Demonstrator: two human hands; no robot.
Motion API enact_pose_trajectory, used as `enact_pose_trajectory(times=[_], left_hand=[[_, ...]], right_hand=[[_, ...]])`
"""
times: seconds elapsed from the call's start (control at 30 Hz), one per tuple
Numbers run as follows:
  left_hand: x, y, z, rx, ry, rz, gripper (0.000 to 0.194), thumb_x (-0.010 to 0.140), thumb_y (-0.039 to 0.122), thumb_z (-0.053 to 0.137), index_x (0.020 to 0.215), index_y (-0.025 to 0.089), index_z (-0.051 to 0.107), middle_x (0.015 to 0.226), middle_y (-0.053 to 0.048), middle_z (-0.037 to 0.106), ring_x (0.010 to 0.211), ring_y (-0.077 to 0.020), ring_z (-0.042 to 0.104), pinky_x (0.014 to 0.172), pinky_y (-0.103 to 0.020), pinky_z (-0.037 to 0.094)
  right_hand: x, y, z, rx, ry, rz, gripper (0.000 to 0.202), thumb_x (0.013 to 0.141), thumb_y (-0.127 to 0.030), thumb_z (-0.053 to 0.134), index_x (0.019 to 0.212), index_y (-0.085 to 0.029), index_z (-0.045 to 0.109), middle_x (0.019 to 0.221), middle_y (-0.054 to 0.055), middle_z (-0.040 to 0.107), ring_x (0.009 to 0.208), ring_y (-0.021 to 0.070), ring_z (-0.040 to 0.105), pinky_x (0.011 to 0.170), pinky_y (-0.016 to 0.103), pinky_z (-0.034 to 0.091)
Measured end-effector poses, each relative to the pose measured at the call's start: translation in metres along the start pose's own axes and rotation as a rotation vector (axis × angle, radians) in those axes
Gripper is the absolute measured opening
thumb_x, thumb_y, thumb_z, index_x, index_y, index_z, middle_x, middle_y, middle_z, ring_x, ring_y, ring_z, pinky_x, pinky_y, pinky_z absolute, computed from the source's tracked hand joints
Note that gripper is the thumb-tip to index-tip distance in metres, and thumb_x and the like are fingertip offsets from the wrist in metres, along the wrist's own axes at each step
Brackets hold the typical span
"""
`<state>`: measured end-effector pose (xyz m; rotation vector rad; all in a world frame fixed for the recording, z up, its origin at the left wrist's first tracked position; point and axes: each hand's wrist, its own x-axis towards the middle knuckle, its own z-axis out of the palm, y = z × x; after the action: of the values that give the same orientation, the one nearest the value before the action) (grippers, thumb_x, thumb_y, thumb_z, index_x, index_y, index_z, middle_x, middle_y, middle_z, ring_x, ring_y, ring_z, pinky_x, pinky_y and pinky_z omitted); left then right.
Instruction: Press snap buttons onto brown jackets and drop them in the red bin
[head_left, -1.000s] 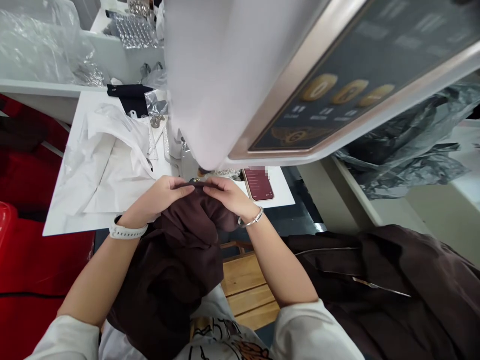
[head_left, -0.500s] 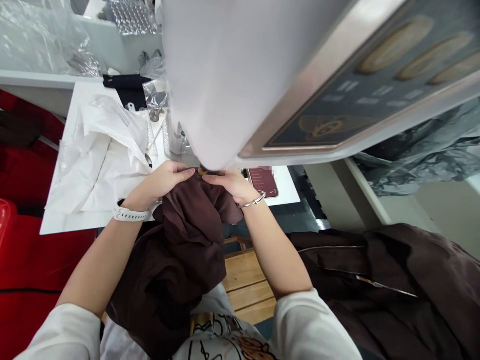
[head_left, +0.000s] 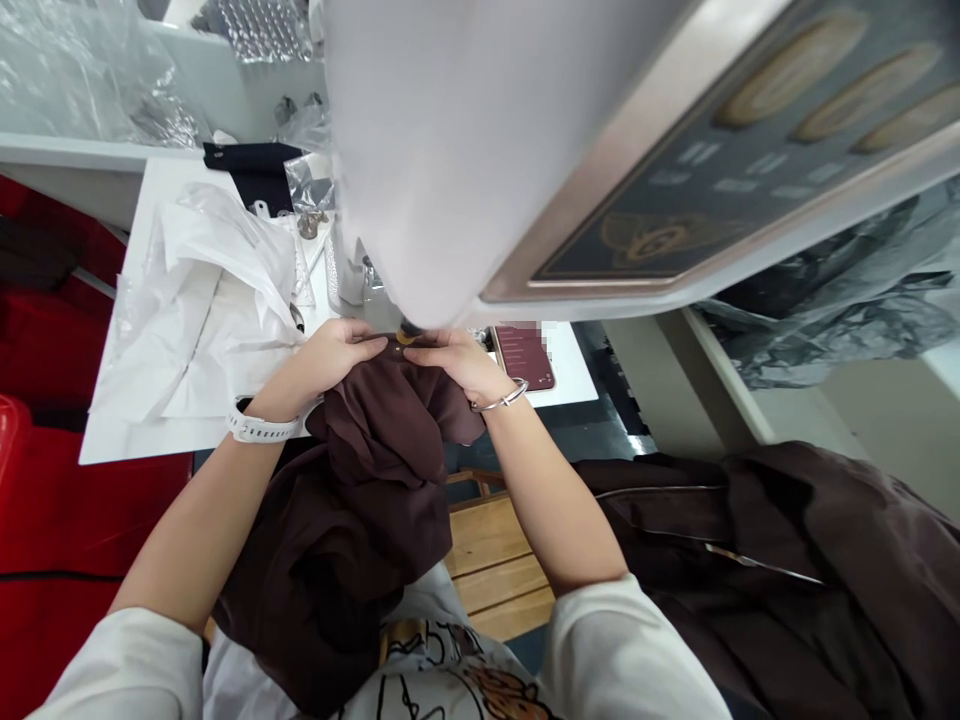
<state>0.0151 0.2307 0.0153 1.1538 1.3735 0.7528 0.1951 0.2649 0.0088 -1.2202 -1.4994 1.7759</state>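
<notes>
A dark brown garment (head_left: 386,440) hangs from both my hands, bunched over my lap. My left hand (head_left: 334,358) pinches its top edge on the left side. On the right, my right hand (head_left: 459,362) grips the same edge between thumb and fingers. A small gold-coloured dot (head_left: 397,349) shows on the cloth between my thumbs. Right above that edge is the brass-coloured tip (head_left: 406,335) of a large white machine (head_left: 435,170); whether it touches the cloth I cannot tell.
White plastic bags (head_left: 217,290) cover the left of the white table (head_left: 135,445). A phone (head_left: 525,357) lies right of my right hand. More dark brown garments (head_left: 780,570) are heaped at right. A red bin (head_left: 67,520) stands at left, a slatted wooden seat (head_left: 491,550) below.
The gold-coloured dot on the cloth edge now shows between my thumbs. My hands keep their grip and have hardly moved. The view has shifted slightly.
</notes>
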Motion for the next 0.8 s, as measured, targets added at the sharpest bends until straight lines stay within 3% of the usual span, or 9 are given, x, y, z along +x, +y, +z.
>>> enact_pose_trajectory(times=[0.27,0.43,0.6,0.67,0.8], left_hand=[[0.003,-0.008,-0.002,-0.035,0.0,-0.003,0.034,0.068,0.045,0.061,0.087,0.017,0.061,0.068,-0.001,0.061,0.068,-0.0192,0.057,0.066,-0.03,0.043],[0.004,-0.006,0.002,-0.024,0.027,0.066,0.027,0.07,0.042,0.057,0.08,0.016,0.059,0.067,0.001,0.057,0.064,-0.0157,0.053,0.063,-0.027,0.039],[-0.016,0.004,0.006,0.133,0.115,0.113,0.024,0.076,0.037,0.049,0.068,0.015,0.055,0.063,0.002,0.052,0.062,-0.0136,0.047,0.06,-0.024,0.035],[-0.037,0.004,0.01,0.107,0.024,0.089,0.027,0.077,0.042,0.049,0.074,0.015,0.055,0.064,0.001,0.054,0.062,-0.014,0.049,0.058,-0.024,0.036],[-0.094,-0.008,0.026,0.207,-0.415,0.116,0.027,0.076,0.042,0.052,0.075,0.016,0.058,0.068,0.0,0.059,0.063,-0.0148,0.053,0.058,-0.024,0.039]], right_hand=[[0.0,0.003,-0.001,-0.01,0.009,-0.013,0.015,0.06,-0.025,0.062,0.07,-0.015,0.064,0.069,-0.002,0.06,0.075,0.0158,0.054,0.076,0.03,0.039],[-0.003,0.0,0.0,0.032,-0.023,-0.046,0.015,0.061,-0.025,0.061,0.071,-0.014,0.063,0.071,-0.001,0.059,0.077,0.0167,0.054,0.078,0.031,0.038],[-0.021,0.003,0.005,-0.105,0.048,-0.104,0.013,0.066,-0.026,0.059,0.071,-0.014,0.059,0.071,-0.001,0.057,0.071,0.0137,0.05,0.071,0.027,0.038],[-0.038,0.008,0.011,-0.162,-0.014,-0.091,0.016,0.07,-0.029,0.057,0.069,-0.013,0.056,0.067,-0.001,0.054,0.065,0.0121,0.048,0.065,0.025,0.037],[-0.092,0.027,0.023,-0.275,-0.406,-0.138,0.022,0.076,-0.036,0.055,0.075,-0.015,0.057,0.069,0.0,0.054,0.065,0.0121,0.048,0.061,0.024,0.038]])
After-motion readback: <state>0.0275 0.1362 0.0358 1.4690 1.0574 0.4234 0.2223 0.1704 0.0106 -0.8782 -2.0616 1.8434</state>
